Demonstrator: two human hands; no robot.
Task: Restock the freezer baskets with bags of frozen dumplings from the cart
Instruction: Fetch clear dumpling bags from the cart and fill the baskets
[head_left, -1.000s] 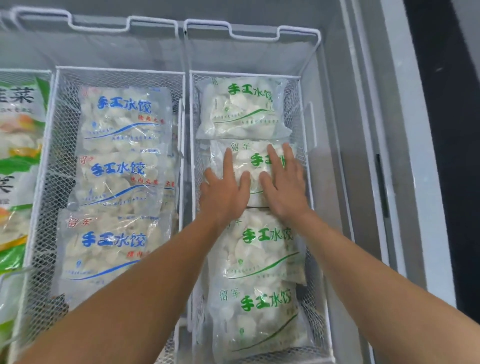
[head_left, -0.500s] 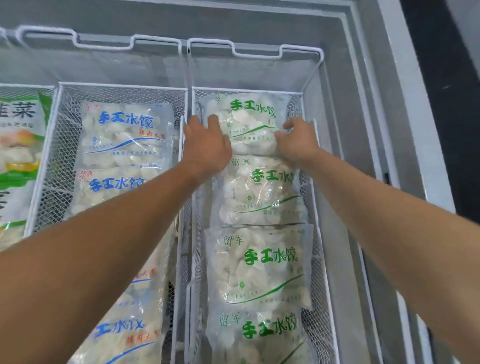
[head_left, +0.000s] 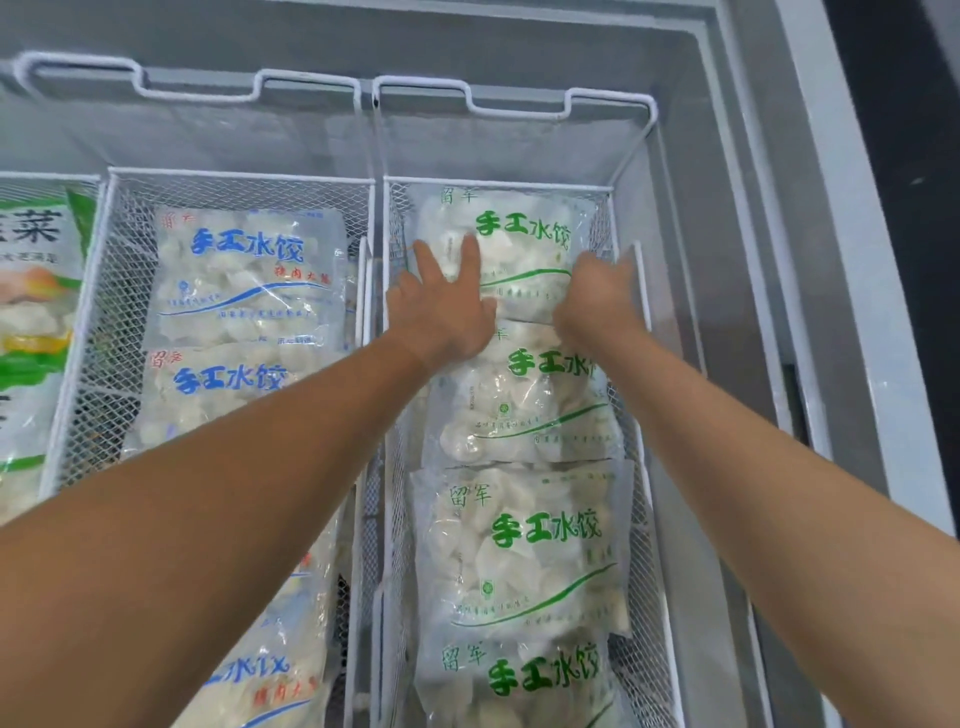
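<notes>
While both arms reach deep into the chest freezer (head_left: 737, 218), the hands work at the far end of the right-hand wire basket (head_left: 640, 291), the one I'll place everything else by. The left hand (head_left: 441, 306) lies flat with its fingers spread and straight, pressing on the near left part of the farthest green-lettered dumpling bag (head_left: 524, 244), which sits against the basket's far wall. The right hand (head_left: 597, 296) is at that same bag's right edge, just inside the basket's right wall, with its fingers bent over the edge; I cannot tell whether they truly grip the bag or only push at it.

Nearer in the same basket, three more green-lettered bags lie in a row, each overlapping the next: the second bag (head_left: 530, 410) just below the wrists, the third bag (head_left: 524, 551) nearer still, and the fourth bag (head_left: 519, 680) cut off at the bottom edge.

Just left of that basket stands a second wire basket (head_left: 104, 312) holding blue-lettered dumpling bags (head_left: 249, 275), partly hidden by the left forearm. Further left again is a green and white packet (head_left: 31, 322), only partly seen. Beyond the right-hand basket's far wall, white wire handles (head_left: 514, 104) rise against the grey freezer wall.
</notes>
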